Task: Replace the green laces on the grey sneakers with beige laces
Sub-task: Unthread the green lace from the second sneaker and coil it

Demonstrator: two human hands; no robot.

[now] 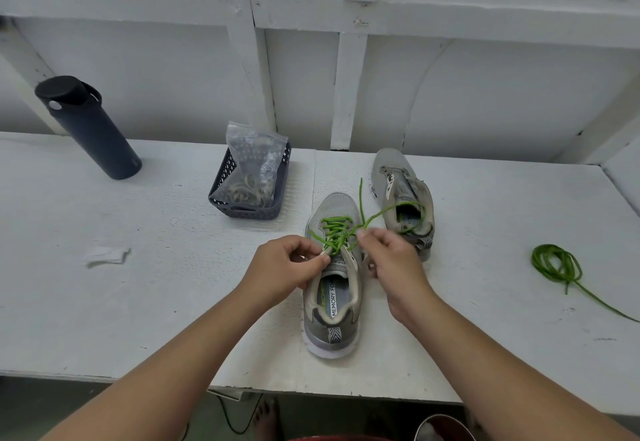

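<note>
- White painted boards and beams stand behind our white bench (104, 302), whose top is rough and scuffed.
- We have the near sneaker (332, 302) between our hands, heel toward us and toe pointing away; its insole print is readable.
- Its green lace (334, 232) is threaded through the front eyelets only (the eyelets nearest the collar look bare), and two loose ends run out past the toe and over to the right.
- Our left hand (284, 267) is curled at the shoe's left eyelet edge, thumb and fingertips pinching at the lace or the eyelet strip; we cannot tell which.
- Our right hand (391, 257) is curled too, its fingertips pinching a strand of the green lace just right of the tongue.
- One loose end arcs from that hand across the opening of the far sneaker (403, 194), which sits just beyond and to the right, unlaced, toe also pointing away.
- A coiled lace (556, 264), green as well, lies well apart on the right of the bench, its tail trailing toward the right edge.
- A dark basket (242, 205) stands left of the far shoe's line, and in it a clear bag (256, 160) holds pale beige laces (247, 189).
- A dark bottle (86, 125) stands at the far left, capped.
- A scrap of white paper (105, 255) lies on the bench left of our left hand.
</note>
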